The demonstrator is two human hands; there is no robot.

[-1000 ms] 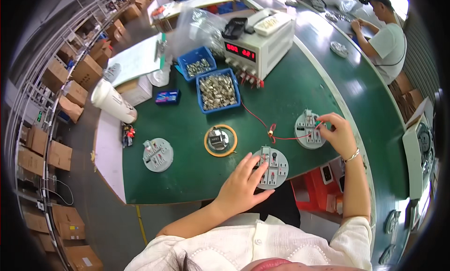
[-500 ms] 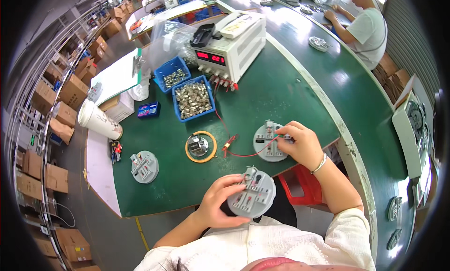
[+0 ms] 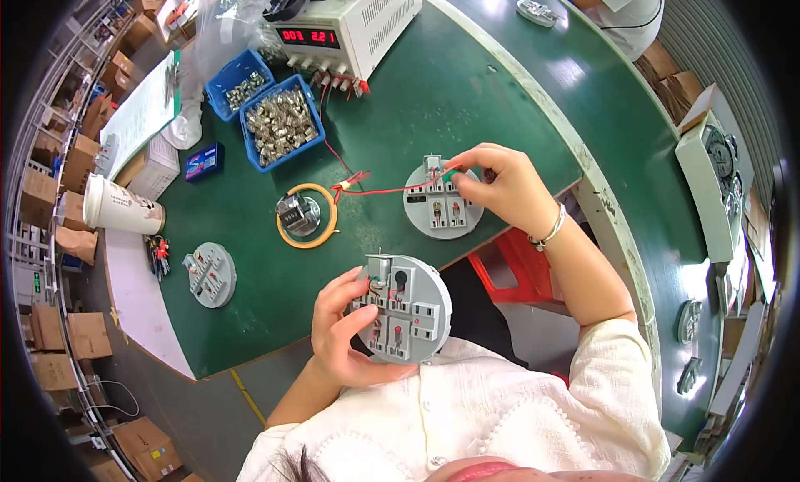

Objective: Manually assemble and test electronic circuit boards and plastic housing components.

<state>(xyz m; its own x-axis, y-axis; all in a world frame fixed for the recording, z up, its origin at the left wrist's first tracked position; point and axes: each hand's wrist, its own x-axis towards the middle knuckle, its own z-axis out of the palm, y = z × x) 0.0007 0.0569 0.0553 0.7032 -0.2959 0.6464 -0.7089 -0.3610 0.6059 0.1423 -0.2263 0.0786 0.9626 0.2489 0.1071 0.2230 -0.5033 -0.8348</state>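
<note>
My left hand (image 3: 333, 336) grips a round grey plastic base (image 3: 427, 311) by its left edge, above my lap. Slots, metal contacts, small red parts and a black round part face up on it. A similar round grey base (image 3: 421, 219) lies on the green table further off. Over its upper right part, my right hand (image 3: 504, 182) pinches the end of a red wire (image 3: 383, 189), with a bit of green at the fingertips. That wire runs back to a white power supply (image 3: 379, 32) with a lit red display. Whether the wire tip touches the base is hidden.
An orange ring (image 3: 331, 232) surrounds a metal piece (image 3: 298, 215). Left of it lies another round base (image 3: 212, 275). Blue bins (image 3: 282, 157) hold small metal parts. A paper cup (image 3: 125, 207) and a clipboard (image 3: 142, 103) stand left; a red stool (image 3: 512, 269) sits beneath the table edge.
The view has shifted, so the table's things sit further left and higher. The held base is tilted more toward me. My right hand still pinches the red wire over the table base.
</note>
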